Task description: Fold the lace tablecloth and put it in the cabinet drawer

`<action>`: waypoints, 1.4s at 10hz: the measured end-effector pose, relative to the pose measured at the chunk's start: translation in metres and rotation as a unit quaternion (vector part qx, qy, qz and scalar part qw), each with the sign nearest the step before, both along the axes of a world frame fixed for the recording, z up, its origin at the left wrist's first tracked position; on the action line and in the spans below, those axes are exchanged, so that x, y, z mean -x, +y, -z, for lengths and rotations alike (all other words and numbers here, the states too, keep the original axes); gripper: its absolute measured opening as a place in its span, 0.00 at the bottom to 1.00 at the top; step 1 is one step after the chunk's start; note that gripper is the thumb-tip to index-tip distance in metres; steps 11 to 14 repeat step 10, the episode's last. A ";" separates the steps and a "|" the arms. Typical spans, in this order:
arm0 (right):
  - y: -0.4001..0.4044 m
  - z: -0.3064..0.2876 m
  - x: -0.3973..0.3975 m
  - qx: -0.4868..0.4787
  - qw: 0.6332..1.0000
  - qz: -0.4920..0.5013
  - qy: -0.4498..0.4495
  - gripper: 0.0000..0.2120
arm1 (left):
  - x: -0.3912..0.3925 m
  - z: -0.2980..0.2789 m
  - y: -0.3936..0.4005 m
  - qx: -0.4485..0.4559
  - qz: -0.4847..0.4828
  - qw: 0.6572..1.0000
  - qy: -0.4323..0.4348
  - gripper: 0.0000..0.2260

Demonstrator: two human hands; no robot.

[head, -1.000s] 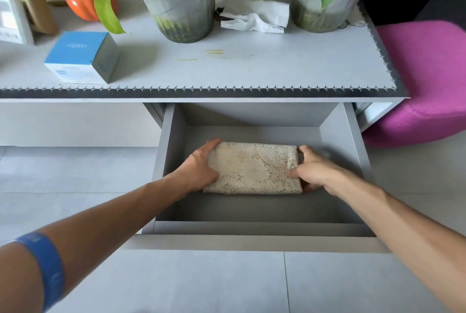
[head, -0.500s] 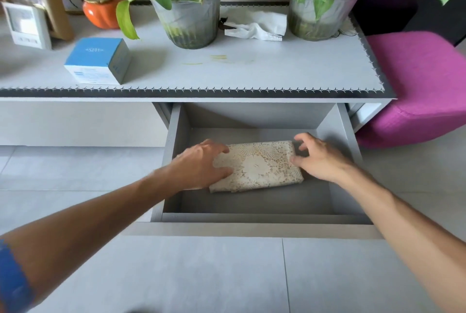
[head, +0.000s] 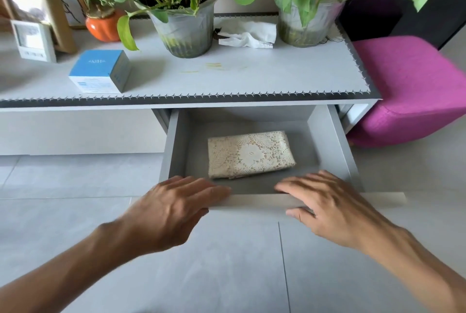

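1. Cream lace, folded into a neat rectangle: the tablecloth [head: 251, 154] lies flat on the floor of the open drawer [head: 327, 146], just right of centre in the frame, with neither hand on it.
2. Left hand [head: 174, 208] is at the drawer's front edge, lower centre, fingers straight and spread over the front panel, holding nothing. Whether they press on the panel I cannot tell; the hand is a little blurred.
3. Right hand [head: 330, 208] mirrors it at the right part of the same front edge, fingers straight, thumb below against the panel's face, nothing in its grasp.
4. Up on the cabinet top [head: 277, 78], left of centre, sits a blue and white box [head: 100, 71]. White lettering on its lid looks like "SIVI", though I can't be sure; the small print on its front is too fine to read.
5. Upper left: a white display unit [head: 34, 41] in front of a wooden picture frame [head: 56, 20]; its screen cannot be read.
6. An orange pot [head: 104, 27] stands behind the box, and two grey pots of leafy plants, one at upper centre [head: 185, 32] and one at upper right [head: 309, 26].
7. Between those two lies a crumpled white tissue [head: 249, 35].
8. Far right, a magenta stool [head: 413, 88] stands on the grey tiled floor [head: 75, 181].
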State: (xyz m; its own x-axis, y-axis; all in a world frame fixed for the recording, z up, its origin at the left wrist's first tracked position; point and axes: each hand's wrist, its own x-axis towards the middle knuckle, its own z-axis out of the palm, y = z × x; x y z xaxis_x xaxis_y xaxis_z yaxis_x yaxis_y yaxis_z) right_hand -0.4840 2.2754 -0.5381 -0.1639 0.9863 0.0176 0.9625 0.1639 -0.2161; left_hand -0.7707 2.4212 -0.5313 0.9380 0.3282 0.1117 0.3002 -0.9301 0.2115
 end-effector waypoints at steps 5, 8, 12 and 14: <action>0.012 0.091 -0.024 -0.134 0.955 -0.014 -0.263 0.33 | -0.011 0.070 0.061 -0.390 0.116 0.904 0.128 0.35; 0.073 0.065 -0.041 -0.072 0.957 0.076 -0.269 0.41 | -0.047 0.043 0.111 -0.413 0.068 0.896 0.149 0.32; 0.088 0.053 -0.032 0.013 0.972 0.113 -0.206 0.37 | -0.061 0.043 0.097 -0.295 0.000 0.925 0.239 0.33; 0.088 0.053 -0.032 0.013 0.972 0.113 -0.206 0.37 | -0.061 0.043 0.097 -0.295 0.000 0.925 0.239 0.33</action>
